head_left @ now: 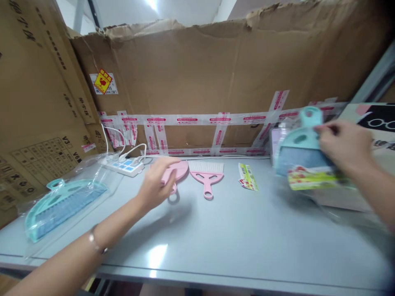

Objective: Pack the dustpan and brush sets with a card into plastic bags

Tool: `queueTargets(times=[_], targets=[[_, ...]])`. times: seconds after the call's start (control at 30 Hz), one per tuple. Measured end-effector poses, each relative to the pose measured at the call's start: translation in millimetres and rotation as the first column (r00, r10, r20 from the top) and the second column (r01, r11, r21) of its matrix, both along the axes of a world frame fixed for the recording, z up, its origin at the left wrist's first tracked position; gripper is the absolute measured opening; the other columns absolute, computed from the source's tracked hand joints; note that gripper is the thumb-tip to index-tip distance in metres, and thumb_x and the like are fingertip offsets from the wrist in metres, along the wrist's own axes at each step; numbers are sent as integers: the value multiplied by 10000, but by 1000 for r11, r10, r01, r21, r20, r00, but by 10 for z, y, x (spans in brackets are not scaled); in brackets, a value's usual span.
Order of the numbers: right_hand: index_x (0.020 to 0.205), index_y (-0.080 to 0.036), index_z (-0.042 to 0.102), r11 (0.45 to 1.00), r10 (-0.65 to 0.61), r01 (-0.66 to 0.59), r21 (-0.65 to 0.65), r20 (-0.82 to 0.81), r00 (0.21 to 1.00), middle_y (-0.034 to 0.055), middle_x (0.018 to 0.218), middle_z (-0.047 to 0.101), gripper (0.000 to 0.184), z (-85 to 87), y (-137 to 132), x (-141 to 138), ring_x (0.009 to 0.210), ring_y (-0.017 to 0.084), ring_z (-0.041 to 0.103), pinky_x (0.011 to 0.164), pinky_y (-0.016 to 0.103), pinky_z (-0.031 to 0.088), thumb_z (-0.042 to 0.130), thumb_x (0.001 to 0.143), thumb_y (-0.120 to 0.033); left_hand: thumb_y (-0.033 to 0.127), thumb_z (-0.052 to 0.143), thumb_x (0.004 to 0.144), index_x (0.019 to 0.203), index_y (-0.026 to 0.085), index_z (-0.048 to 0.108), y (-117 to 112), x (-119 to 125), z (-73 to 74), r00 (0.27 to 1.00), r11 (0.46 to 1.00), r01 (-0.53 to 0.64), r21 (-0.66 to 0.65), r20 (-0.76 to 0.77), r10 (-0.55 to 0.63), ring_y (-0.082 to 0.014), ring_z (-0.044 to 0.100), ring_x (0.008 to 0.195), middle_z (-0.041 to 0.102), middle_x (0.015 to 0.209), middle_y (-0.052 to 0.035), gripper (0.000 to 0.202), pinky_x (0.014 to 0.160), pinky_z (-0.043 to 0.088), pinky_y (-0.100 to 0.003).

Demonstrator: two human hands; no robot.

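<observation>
Cardboard walls (216, 74) round our grey counter (231, 230)

Head cam: our left hand (156, 185) lies over the pink dustpan (182, 170) mid-counter, beside the pink brush (206, 176); the grip's too blurry to call. Our right hand (342, 144) pinches a bagged teal dustpan set (298, 154) near its handle, held up at right. Light, stiff plastic in a slippery bag, so we'd grab the handle.

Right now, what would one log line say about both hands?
left hand: at pink dustpan | right hand: holds packaged teal dustpan set | table: pink brush, label card
</observation>
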State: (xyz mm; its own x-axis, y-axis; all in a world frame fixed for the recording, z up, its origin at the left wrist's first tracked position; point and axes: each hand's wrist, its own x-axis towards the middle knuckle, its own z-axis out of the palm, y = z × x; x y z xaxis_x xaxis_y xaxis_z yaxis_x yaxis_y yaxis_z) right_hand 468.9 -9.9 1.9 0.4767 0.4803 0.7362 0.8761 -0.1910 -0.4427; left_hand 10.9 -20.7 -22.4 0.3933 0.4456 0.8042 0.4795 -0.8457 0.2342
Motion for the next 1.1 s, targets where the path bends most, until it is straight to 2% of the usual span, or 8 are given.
queueTargets(times=[0.13, 0.23, 0.37, 0.5, 0.7, 0.83, 0.9, 1.1], targets=[[792, -175, 593, 972, 235, -236, -6, -29, 971, 159, 864, 677, 96, 160, 411, -1058, 800, 255, 587, 759, 378, 373, 534, 824, -244, 435, 573, 812, 1300, 127, 417, 264, 837, 90, 981, 761, 157, -629, 191, -45, -273, 537, 1128, 494, 1319, -204, 598, 876, 456, -377], [809, -184, 572, 949, 314, -315, 17, 14, 949, 106, 877, 670, 120, 98, 621, -1397, 836, 248, 589, 857, 409, 346, 498, 858, -264, 410, 711, 698, 1252, 121, 467, 604, 1332, 74, 905, 518, 370, -771, 424, -15, -282, 563, 1075, 560, 1235, -199, 671, 883, 434, -369], [886, -175, 566, 909, 350, -364, 203, 105, 931, 140, 1032, 609, 158, 47, 606, -1404, 1034, 286, 523, 936, 449, 328, 540, 838, -323, 137, 657, 712, 810, 118, 618, 876, 1569, 49, 816, 504, 475, -721, 575, 53, -206, 591, 888, 648, 832, -71, 107, 858, 428, -325], [999, -173, 500, 813, 401, -362, 457, 11, 916, 176, 1148, 488, 434, -124, 308, -1453, 1085, 279, 462, 936, 440, 364, 663, 727, -470, 112, 577, 761, 781, 140, 554, 846, 1395, 67, 723, 540, 492, -683, 666, 184, -153, 576, 822, 596, 792, -34, 41, 818, 447, -290], [823, -191, 571, 556, 730, -732, 394, -652, 204, 30, 745, 617, 404, -433, -104, -1987, 699, 178, 580, 674, 327, 480, 716, 641, -522, 155, 580, 782, 1010, 211, 448, 324, 893, -11, 447, 487, 683, -544, 839, 310, -111, 604, 748, 599, 1022, -41, 270, 662, 511, -251], [855, -190, 620, 484, 608, -731, 481, -786, -115, 30, 808, 683, 407, -474, -253, -2296, 738, 202, 631, 644, 325, 517, 786, 593, -454, 277, 690, 740, 1145, 278, 454, -72, 679, -146, 504, 341, 750, -566, 824, 260, -157, 644, 834, 627, 1114, -30, 470, 678, 539, -286], [830, -190, 629, 473, 532, -733, 488, -822, -203, 37, 813, 698, 382, -519, -315, -2377, 738, 217, 647, 622, 333, 534, 794, 595, -442, 450, 647, 765, 1087, 224, 524, -98, 647, -197, 500, 379, 726, -574, 819, 282, -194, 653, 871, 664, 1040, -61, 412, 710, 542, -316], [889, -196, 637, 484, 425, -741, 465, -865, -265, 66, 899, 716, 341, -674, -405, -2348, 822, 249, 677, 652, 367, 580, 757, 674, -432, 514, 348, 912, 904, 157, 530, 680, 33, 53, 430, 774, 332, -540, 816, 385, -157, 654, 763, 682, 876, -85, 401, 709, 532, -330]])
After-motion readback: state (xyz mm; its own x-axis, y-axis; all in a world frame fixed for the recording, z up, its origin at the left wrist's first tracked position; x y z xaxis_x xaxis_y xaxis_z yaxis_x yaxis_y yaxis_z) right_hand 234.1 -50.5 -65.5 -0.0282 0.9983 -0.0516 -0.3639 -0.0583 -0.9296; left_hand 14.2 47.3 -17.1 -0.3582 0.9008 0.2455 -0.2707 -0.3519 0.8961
